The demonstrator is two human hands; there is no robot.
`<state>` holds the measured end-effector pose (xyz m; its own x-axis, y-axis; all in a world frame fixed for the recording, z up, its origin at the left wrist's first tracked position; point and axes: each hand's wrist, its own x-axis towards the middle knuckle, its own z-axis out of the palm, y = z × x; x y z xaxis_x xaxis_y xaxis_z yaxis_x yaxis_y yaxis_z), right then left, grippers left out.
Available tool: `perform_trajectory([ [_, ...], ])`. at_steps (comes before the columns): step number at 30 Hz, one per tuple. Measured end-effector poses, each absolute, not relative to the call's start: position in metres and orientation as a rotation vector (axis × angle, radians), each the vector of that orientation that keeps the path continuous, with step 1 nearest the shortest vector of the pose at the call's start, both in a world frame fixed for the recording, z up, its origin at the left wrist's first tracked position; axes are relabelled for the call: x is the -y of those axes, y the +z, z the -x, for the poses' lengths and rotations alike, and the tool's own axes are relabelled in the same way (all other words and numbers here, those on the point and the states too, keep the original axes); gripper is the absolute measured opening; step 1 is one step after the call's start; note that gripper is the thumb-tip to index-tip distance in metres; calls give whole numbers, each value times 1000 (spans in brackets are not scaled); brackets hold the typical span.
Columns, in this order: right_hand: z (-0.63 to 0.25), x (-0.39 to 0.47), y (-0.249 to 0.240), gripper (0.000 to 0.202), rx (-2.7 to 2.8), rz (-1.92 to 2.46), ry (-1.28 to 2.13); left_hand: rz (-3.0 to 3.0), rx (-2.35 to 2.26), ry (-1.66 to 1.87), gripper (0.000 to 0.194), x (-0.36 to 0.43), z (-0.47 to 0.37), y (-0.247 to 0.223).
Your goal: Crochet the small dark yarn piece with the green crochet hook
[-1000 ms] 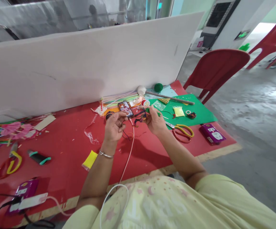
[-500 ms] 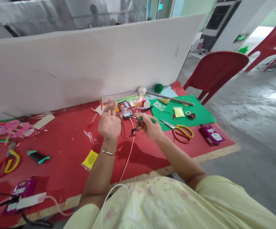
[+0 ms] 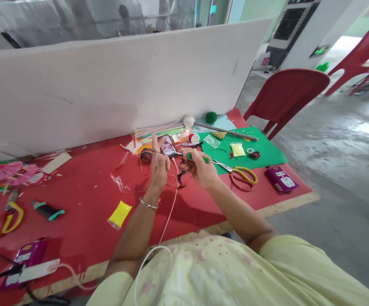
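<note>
My right hand (image 3: 203, 170) is closed round a green-handled crochet hook (image 3: 206, 160), metal tip pointing to ten o'clock. Dark multicolour yarn work (image 3: 181, 175) hangs at its fingertips, nine o'clock of that hand and three o'clock of my left, so between the two. Left hand (image 3: 159, 168) is half open: index raised, other fingers partly curled. A dark strand crosses by it; can't tell if it's gripped. From the left hand: dark yarn ball (image 3: 145, 155) at ten o'clock, smartphone (image 3: 169, 145) at one. Scissors (image 3: 230, 169) lie at three o'clock of the right hand, near it.
</note>
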<state>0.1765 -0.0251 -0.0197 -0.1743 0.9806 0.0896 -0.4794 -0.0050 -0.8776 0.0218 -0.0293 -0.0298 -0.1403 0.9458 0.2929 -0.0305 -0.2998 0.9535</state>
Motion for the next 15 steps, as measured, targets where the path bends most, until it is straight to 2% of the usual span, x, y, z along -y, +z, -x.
perform_trajectory([
  [1, -175, 25, -20, 42, 982, 704, 1496, -1274, -1037, 1575, 88, 29, -24, -27],
  [4, -172, 23, -21, 39, 1001, 702, 1403, -1244, -890, 1536, 123, 31, -27, -20],
  [6, -171, 22, -23, 37, 1019, 699, 1353, -1247, -880, 1509, 138, 32, -27, -17],
  [8, -169, 21, -26, 37, 1029, 706, 1324, -1243, -902, 1511, 141, 34, -25, -14],
  [12, -165, 18, -32, 39, 969, 727, 1304, -1266, -953, 1502, 133, 38, -23, -8],
  [15, -164, 14, -35, 47, 858, 706, 1436, -1288, -986, 1504, 131, 39, -20, -4],
])
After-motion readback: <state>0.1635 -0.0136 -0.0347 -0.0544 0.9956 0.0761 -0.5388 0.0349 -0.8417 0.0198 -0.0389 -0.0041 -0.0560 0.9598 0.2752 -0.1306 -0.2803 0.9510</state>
